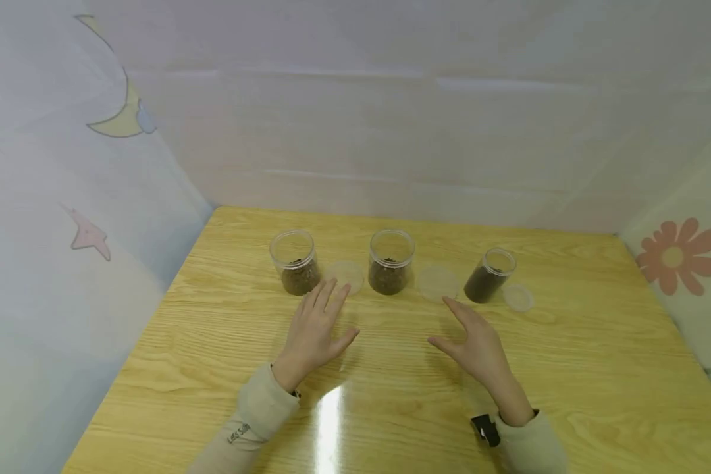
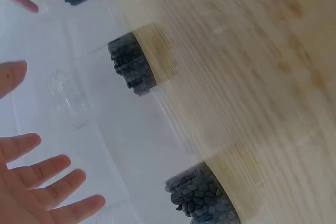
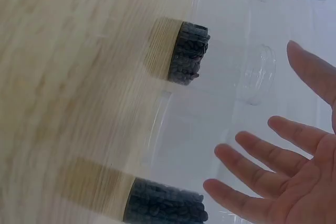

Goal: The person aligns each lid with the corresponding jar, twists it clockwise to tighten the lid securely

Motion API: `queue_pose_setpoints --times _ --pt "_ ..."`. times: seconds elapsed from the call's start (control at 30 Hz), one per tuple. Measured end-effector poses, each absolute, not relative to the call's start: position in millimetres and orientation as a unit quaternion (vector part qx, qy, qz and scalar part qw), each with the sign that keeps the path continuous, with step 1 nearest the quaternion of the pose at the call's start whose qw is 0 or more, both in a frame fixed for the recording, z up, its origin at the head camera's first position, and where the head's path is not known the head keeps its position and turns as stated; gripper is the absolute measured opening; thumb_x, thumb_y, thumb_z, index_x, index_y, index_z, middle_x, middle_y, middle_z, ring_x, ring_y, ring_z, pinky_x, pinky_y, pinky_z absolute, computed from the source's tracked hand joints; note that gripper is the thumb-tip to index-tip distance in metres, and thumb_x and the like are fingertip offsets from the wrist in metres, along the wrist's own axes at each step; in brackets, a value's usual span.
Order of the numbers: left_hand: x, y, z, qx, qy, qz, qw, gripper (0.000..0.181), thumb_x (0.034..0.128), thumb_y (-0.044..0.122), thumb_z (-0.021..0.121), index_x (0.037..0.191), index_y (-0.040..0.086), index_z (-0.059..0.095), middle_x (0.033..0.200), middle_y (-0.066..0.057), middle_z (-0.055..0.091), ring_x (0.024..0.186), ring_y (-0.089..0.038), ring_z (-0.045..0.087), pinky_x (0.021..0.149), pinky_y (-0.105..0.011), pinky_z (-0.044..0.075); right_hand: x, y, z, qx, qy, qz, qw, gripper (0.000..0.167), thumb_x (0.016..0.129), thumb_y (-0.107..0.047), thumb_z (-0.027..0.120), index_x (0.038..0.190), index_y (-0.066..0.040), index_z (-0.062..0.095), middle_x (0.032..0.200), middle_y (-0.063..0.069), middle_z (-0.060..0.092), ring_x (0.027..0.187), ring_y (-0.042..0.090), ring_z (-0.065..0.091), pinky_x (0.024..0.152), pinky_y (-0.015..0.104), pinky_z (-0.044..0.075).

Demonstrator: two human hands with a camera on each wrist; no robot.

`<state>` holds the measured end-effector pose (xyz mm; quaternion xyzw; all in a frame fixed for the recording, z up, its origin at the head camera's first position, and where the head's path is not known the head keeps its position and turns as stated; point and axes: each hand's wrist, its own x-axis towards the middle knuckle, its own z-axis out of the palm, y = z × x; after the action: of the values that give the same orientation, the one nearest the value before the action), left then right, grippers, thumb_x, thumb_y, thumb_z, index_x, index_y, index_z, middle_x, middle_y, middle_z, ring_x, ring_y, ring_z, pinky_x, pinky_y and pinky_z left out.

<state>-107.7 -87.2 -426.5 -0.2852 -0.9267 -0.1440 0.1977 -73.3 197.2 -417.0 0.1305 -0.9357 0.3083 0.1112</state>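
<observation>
Three clear open-topped jars stand in a row on the wooden table, each partly filled with dark bean-like pieces: a left jar (image 1: 300, 276), a middle jar (image 1: 389, 276) and a narrower right jar (image 1: 484, 283). To the right of each lies a clear lid: a left lid (image 1: 346, 275), a middle lid (image 1: 438, 283) and a smaller right lid (image 1: 518, 298). My left hand (image 1: 315, 329), fingers spread and straight, is nearest the left jar and left lid. Nearest the middle lid and right jar is my right hand (image 1: 478, 345), thumb apart from its extended fingers. Both hands hold nothing.
The wooden table (image 1: 213, 329) runs back to a pale fabric backdrop (image 1: 391, 145). Printed cloth hangs at both sides, with a moon at left and a red flower (image 1: 675, 257) at right. A black strap (image 1: 486, 430) is on the right wrist.
</observation>
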Motion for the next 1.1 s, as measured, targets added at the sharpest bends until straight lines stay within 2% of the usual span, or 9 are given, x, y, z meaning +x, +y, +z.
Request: queue_pose_setpoints --times 0.23,0.47,0.63,0.87,1.1 --pt "-104 -86 -427 -0.294 -0.902 -0.182 0.26 0.049 0.0732 0.026 0.075 0.111 0.001 0.057 0.108 -0.014 0.057 0.097 -0.029 0.056 0.082 -0.039 0.047 -76 197 -416 0.11 -0.925 0.349 0.1 0.043 0.073 -0.014 0.077 0.108 0.004 0.061 0.099 0.019 0.065 0.088 0.033 0.062 0.076 0.051 0.047" --pt "-100 -86 -426 -0.295 -0.892 -0.21 0.272 0.039 0.0724 0.021 0.076 0.102 0.001 0.061 0.096 -0.012 0.061 0.084 -0.025 0.06 0.068 -0.032 0.052 -75 197 -415 0.101 -0.92 0.364 0.104 0.024 0.073 -0.012 0.076 0.089 0.001 0.065 0.083 0.015 0.067 0.077 0.03 0.064 0.071 0.047 0.05" --pt "-101 -91 -428 -0.279 -0.888 -0.235 0.281 0.033 0.0723 0.019 0.075 0.096 0.001 0.062 0.091 -0.01 0.063 0.079 -0.023 0.062 0.06 -0.03 0.052 -74 197 -415 0.092 -0.916 0.378 0.096 0.02 0.075 -0.012 0.074 0.087 0.0 0.065 0.082 0.012 0.067 0.076 0.028 0.064 0.071 0.045 0.051" --pt "-103 -103 -431 -0.257 -0.883 -0.26 0.293 0.027 0.073 0.013 0.072 0.094 -0.001 0.062 0.086 -0.011 0.064 0.076 -0.023 0.062 0.059 -0.031 0.052 -72 198 -416 0.094 -0.916 0.38 0.093 0.02 0.075 -0.012 0.074 0.087 0.0 0.065 0.083 0.013 0.067 0.077 0.029 0.063 0.071 0.044 0.051" --pt "-107 -116 -435 -0.228 -0.879 -0.287 0.306 0.028 0.0723 0.012 0.073 0.093 -0.003 0.061 0.083 -0.012 0.062 0.071 -0.024 0.06 0.053 -0.032 0.05 -71 197 -418 0.094 -0.917 0.379 0.087 0.025 0.077 -0.014 0.073 0.095 0.0 0.065 0.087 0.011 0.067 0.079 0.028 0.063 0.072 0.044 0.051"
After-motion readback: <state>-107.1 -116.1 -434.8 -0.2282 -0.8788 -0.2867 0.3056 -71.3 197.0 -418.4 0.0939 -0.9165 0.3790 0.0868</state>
